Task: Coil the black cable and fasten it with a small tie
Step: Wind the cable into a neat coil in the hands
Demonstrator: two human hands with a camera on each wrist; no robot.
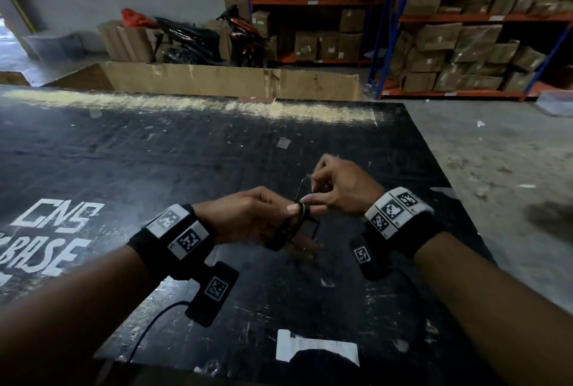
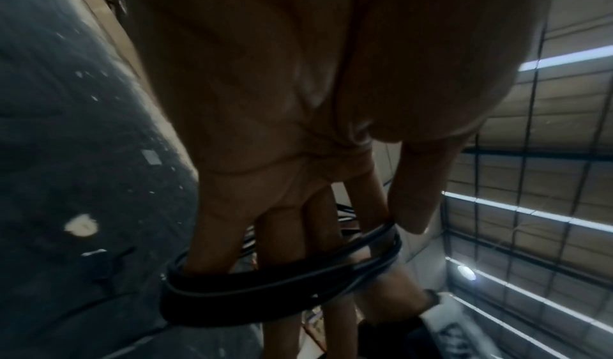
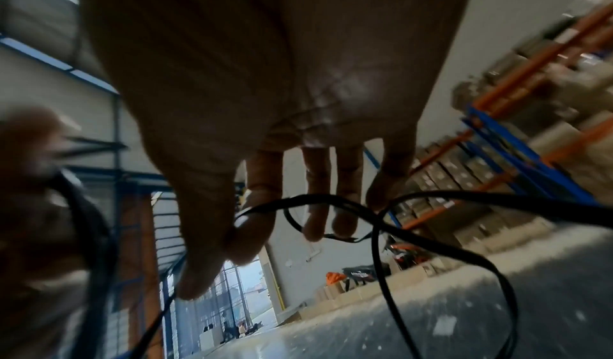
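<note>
Above the near half of the black table, both your hands meet in mid-air, with the cable between them.

Cable: thin, black, glossy. Several turns are wound round the four straight fingers of your left hand, lying side by side as a flat band just past the middle joints. In the left wrist view the turns sit snug on the fingers, and the thumb presses down on the band at the index-finger side. A looser length leaves the band and runs up to your right hand. In the right wrist view that free part crosses itself into open loops in front of the fingers.

Left hand: fingers held long and together, serving as a former for the coil; thumb clamped on the turns, so it holds the cable.

Right hand: thumb and index finger pinch the free strand close to the coil; the other three fingers hang part-straight behind it, and the strand passes across them. Whether they touch it, I cannot tell.

No tie can be made out in any view.

Nearer you, a white label lies on the table. On the left, white lettering marks the surface. Beyond the far edge stands a cardboard sheet, then a motorbike, then shelving stacked with cartons.
</note>
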